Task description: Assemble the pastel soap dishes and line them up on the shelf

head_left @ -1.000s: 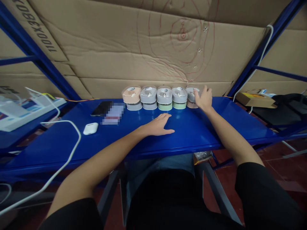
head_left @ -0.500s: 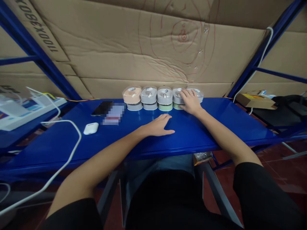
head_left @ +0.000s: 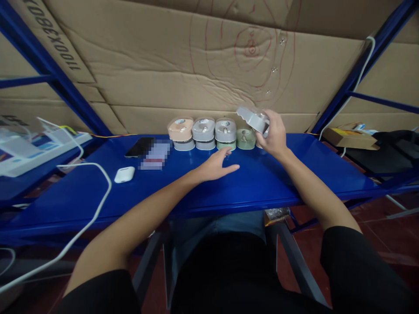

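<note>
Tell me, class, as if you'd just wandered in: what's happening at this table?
At a blue table, a person's right hand holds a tilted grey container up beside a green container. The left hand is open and holds nothing, its fingers near the front of the closest of three two-high container stacks; whether they touch is hard to tell. A white case lies farther left.

Tabletop (head_left: 262, 187): is reflecting soft glare
Cardboard (head_left: 147, 65): is looking dimmer upper right
Floor (head_left: 382, 229): is lying dim
White strip (head_left: 42, 153): is blurring
</note>
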Demonstrator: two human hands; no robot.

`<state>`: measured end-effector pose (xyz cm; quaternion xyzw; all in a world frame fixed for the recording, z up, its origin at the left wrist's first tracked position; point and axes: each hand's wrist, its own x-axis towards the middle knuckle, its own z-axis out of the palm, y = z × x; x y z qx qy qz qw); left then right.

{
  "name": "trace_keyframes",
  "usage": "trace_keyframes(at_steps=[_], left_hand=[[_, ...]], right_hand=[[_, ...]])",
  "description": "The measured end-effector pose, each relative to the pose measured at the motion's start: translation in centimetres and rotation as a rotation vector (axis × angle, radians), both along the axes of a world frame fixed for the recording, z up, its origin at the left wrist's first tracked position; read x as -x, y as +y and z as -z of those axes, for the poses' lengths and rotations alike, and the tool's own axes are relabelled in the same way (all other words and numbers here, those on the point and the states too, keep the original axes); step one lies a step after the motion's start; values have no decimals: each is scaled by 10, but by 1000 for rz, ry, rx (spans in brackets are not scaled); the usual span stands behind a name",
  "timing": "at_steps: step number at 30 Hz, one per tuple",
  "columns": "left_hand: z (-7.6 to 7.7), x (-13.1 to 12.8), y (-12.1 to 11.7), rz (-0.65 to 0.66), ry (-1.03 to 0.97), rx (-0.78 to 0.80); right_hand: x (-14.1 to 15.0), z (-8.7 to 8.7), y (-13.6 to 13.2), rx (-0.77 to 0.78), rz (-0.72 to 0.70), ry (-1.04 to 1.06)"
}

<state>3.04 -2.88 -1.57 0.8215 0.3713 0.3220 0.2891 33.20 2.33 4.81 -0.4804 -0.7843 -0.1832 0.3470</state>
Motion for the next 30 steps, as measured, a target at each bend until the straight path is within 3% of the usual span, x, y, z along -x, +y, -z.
trace_keyframes(at_steps=[4, 8, 12, 19, 24, 30], left_hand=[[-9, 10, 18, -75, -391, 91], [-24, 31, 25, 46, -574, 304], [-31, 42, 24, 112, -507, 407], [-26, 27, 15, -15, -267, 154], [-19, 18, 5, 29, -144, 27], [-17, 20, 7, 183, 7, -35]], right_hand=[[7, 7, -23, -22, -181, 10], [23, 29, -28, -3, -443, -68], [31, 40, -28, 93, -561, -116], [35, 29, -37, 392, -616, -63], [41, 28, -43, 511, -670, -20], [28, 21, -36, 591, -685, -55]])
